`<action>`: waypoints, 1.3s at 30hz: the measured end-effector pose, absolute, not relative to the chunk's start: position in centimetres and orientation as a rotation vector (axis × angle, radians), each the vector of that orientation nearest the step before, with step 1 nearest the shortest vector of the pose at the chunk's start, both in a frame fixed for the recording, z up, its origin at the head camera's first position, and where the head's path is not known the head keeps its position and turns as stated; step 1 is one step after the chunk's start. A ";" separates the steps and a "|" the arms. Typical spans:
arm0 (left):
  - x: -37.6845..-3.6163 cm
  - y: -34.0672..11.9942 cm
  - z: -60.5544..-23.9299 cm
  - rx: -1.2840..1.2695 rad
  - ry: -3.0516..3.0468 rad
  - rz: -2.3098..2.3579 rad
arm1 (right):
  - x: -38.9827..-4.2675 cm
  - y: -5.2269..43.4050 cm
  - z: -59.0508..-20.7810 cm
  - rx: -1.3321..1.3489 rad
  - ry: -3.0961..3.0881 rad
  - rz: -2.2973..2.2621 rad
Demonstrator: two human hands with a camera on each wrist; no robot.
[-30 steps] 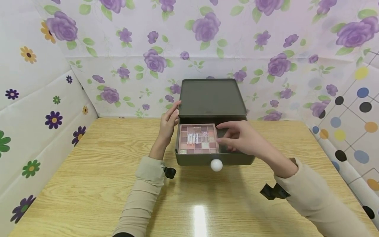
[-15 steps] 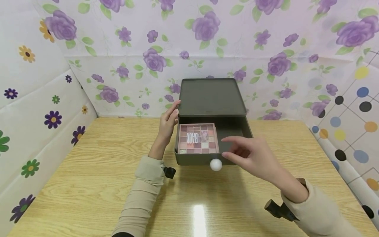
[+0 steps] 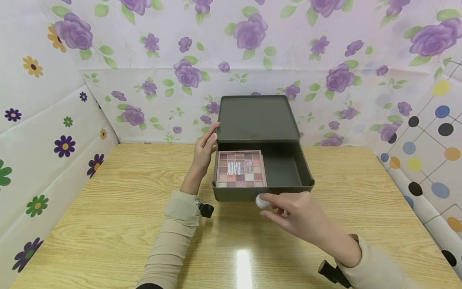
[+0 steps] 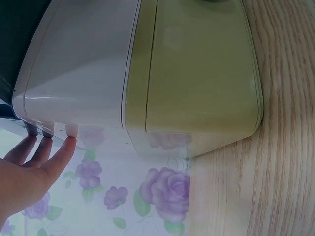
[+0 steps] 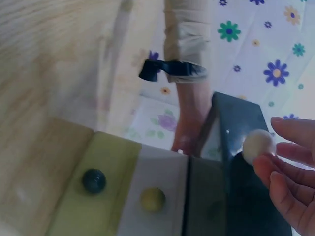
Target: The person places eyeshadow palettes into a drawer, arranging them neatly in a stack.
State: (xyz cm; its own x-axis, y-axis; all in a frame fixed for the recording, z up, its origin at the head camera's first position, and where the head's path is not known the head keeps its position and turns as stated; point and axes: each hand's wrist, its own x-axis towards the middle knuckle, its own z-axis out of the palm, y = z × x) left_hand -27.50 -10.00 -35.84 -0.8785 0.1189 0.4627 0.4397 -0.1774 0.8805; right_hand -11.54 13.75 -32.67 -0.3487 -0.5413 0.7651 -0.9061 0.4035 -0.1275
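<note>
A dark green drawer [image 3: 296,187] with a white knob [image 3: 261,202] stands pulled out from the top of a small chest [image 3: 258,118]. Inside it, on the left, lies a pink eyeshadow palette [image 3: 241,169] with a clear printed lid. My left hand [image 3: 203,154] rests against the chest's left side, its fairly straight fingertips touching the wall in the left wrist view. My right hand [image 3: 303,216] is at the white knob, index fingertip over it and thumb a little below. In the right wrist view, the fingers and thumb stand spread about the knob.
Below the dark drawer, the chest has a whitish drawer [image 5: 147,189] with a yellow knob [image 5: 153,199] and a yellow-green drawer [image 5: 108,162] with a dark knob [image 5: 94,181]. The wooden table [image 3: 119,224] extends around it. Flowered cloth [image 3: 151,48] hangs close behind.
My right hand has left the palette's right edge, drawn back out of the drawer, and moved down and left to the white knob. The palette stays in the drawer; my left hand stays put.
</note>
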 end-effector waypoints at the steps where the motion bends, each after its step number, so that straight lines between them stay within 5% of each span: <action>1: -27.5 -10.0 -35.8 -0.653 -1.852 -2.166 | -11.6 13.6 -32.9 1.225 -2.016 0.706; 39: -27.2 -10.0 -35.5 -0.620 -1.891 -2.176 | -13.1 12.4 -34.1 1.051 -1.965 0.722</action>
State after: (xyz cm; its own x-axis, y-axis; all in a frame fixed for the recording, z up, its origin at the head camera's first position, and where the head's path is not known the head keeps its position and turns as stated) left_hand -27.17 -10.05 -35.51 -0.8937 0.1253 0.4308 0.4091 -0.1666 0.8972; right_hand -13.13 12.43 -34.06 -0.3557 -0.4183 0.8358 -0.8597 0.4971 -0.1171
